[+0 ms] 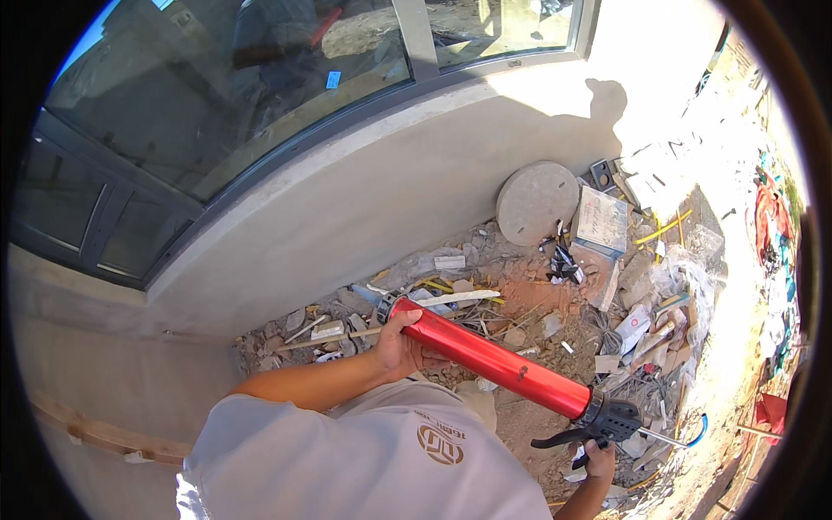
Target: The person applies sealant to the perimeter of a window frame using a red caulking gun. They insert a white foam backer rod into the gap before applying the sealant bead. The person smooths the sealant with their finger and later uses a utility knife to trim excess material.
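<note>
A caulking gun (498, 360) with a long red barrel lies slantwise in front of my body. My left hand (400, 348) is wrapped round the barrel close to its dark end cap (387, 306), thumb on top. At the other end, my right hand (598, 459) grips the black handle and trigger (574, 439), its fingers partly hidden. Out past the handle runs a metal rod that ends in a blue hook (700, 431). Whatever the barrel contains is out of sight.
A plastered wall (347, 199) stands ahead below a grey-framed window (286, 143). Against it leans a round concrete disc (537, 204), beside a pale square block (601, 218). Rubble, plastic sheeting (691, 282), sticks and yellow tubing (663, 228) litter the uneven ground.
</note>
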Demonstrator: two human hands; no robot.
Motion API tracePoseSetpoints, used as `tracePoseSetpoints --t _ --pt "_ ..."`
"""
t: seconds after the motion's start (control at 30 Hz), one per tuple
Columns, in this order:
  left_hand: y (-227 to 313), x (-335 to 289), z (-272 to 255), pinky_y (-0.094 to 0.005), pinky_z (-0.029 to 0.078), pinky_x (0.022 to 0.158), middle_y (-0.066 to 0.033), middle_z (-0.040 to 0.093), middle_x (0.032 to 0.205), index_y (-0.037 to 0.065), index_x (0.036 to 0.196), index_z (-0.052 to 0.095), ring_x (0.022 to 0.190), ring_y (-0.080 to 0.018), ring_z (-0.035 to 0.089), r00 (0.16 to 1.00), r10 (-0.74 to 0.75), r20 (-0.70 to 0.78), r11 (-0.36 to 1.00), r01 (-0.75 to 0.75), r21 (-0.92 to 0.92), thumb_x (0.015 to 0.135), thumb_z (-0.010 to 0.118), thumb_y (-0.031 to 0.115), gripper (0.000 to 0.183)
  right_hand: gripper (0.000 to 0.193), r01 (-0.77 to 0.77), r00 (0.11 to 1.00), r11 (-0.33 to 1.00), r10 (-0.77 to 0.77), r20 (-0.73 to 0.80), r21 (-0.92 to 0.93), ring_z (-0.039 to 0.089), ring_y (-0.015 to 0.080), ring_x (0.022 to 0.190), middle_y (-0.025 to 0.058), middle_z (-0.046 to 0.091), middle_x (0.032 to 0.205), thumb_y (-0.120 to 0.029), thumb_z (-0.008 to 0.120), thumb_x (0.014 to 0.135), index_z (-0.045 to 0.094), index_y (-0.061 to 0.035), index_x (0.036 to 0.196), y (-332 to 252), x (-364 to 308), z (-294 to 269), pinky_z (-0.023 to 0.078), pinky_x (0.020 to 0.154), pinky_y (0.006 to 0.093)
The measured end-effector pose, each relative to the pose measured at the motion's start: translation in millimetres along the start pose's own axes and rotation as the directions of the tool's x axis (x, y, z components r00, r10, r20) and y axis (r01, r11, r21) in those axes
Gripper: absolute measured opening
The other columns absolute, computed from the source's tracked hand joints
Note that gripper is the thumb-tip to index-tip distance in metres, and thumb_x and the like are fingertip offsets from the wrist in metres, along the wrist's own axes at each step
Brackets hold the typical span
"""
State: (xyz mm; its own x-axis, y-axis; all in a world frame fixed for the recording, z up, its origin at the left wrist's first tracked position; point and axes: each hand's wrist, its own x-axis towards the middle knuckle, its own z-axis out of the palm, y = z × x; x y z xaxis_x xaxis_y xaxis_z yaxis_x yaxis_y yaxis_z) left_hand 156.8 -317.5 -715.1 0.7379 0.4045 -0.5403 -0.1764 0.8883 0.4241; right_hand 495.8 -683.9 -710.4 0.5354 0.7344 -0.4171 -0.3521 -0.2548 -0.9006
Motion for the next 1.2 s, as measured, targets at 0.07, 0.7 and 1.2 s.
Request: tracePoseSetpoints --t 0.07,0.7,1.2 --pt "4 -14 -13 -0.0501 0.057 0.093 -0.0196 0.072 0.12 0.001 0.132 0.061 0.103 -0.0344 0.073 0.999 0.038 -0.016 0.999 -0.038 -0.009 0.087 0.055 0.062 0.076 0.068 0.021 1.0 0.999 -0.021 -0.01 -0.05 0.066 0.019 0.073 0.0079 0.07 0.095 -0.036 0.092 0.071 0.061 0.001 0.119 6 10 8 0.051 0.061 0.0321" --pt "155 -116 -285 -0.0517 0.058 0.09 -0.0188 0.071 0.12 0.003 0.131 0.06 0.103 -0.0361 0.071 0.954 0.283 -0.104 0.865 -0.3 -0.403 0.088 0.057 0.059 0.071 0.061 0.042 0.951 0.892 0.103 0.293 -0.45 0.067 0.0232 0.106 0.0105 0.072 0.116 -0.008 0.086 0.075 0.061 0.0024 0.13 -53 107 351 0.049 0.098 0.0387" --pt "95 -71 -303 -0.0471 0.057 0.093 -0.015 0.07 0.124 0.006 0.135 0.055 0.11 -0.0379 0.07 0.968 0.202 -0.145 0.68 -0.246 -0.691 0.098 0.055 0.056 0.062 0.066 -0.017 0.925 0.928 0.156 0.348 -0.372 0.072 0.0399 0.101 0.0309 0.066 0.119 -0.011 0.071 0.083 0.045 0.0103 0.14 -67 95 442 0.067 0.071 0.0426"
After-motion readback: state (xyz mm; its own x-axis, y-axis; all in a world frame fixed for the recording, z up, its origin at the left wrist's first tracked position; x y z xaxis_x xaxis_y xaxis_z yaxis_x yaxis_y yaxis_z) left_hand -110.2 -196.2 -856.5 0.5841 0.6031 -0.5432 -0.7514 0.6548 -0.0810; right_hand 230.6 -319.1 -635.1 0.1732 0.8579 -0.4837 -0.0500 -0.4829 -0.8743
